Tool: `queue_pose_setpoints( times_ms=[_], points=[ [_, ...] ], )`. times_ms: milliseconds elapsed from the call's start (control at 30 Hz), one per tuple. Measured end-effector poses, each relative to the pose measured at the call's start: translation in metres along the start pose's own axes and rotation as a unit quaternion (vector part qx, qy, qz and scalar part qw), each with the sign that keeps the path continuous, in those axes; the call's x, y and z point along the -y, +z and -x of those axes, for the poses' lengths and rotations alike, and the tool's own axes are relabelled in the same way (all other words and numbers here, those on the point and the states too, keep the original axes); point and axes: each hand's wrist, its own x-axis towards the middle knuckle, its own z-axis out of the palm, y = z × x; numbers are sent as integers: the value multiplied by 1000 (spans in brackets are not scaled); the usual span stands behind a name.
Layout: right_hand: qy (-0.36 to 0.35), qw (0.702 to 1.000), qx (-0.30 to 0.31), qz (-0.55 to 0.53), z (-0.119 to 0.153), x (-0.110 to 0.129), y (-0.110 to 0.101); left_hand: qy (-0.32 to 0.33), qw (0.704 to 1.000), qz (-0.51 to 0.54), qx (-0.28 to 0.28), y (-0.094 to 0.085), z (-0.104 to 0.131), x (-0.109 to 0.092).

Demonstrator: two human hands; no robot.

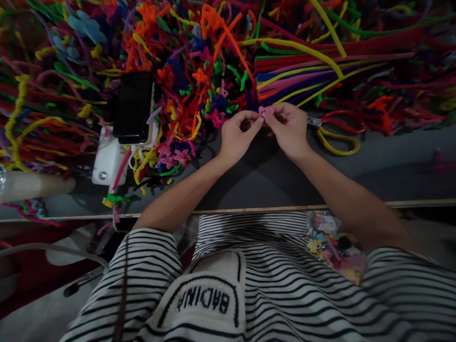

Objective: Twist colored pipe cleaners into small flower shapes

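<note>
My left hand (238, 136) and my right hand (291, 130) meet above the dark table, fingertips nearly touching. Between them is a small pink pipe-cleaner flower (265, 112), pinched by thumb and index finger on both sides. Its underside is covered by my fingers. Just right of my right hand lie scissors (339, 133) with one red and one yellow handle loop, their blades partly hidden behind the hand. Beyond my hands is a bundle of long straight pipe cleaners (284, 80) in several colours.
Tangled pipe cleaners (193, 56) heap along the table's back. A black phone (132, 107) rests at left beside a white device (107, 163). A pale cone-shaped roll (39, 182) lies at far left. The table edge (252, 210) runs before my body; a bag of colourful scraps (333, 242) sits below.
</note>
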Motion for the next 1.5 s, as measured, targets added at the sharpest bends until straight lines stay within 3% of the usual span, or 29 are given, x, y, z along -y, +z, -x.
queue_pose_setpoints(
  times_ms=[233,567,867,1133,1333,1500],
  points=[
    [7,1000,13,-24,1,-1,0,16,999,44,15,-3,-6,3],
    [77,989,109,-70,-5,15,-12,-12,977,181,111,-14,-14,-11],
    [116,985,104,-70,-4,23,-10,-45,980,187,54,-7,-16,3],
    [150,980,117,-49,-6,27,-11,-43,984,161,57,-3,-11,-1],
    [86,989,124,-11,-8,18,-15,-85,983,156,41,-7,-15,7],
    [-3,992,114,50,-6,17,-16,-87,981,157,67,-9,-17,4]
  ],
)
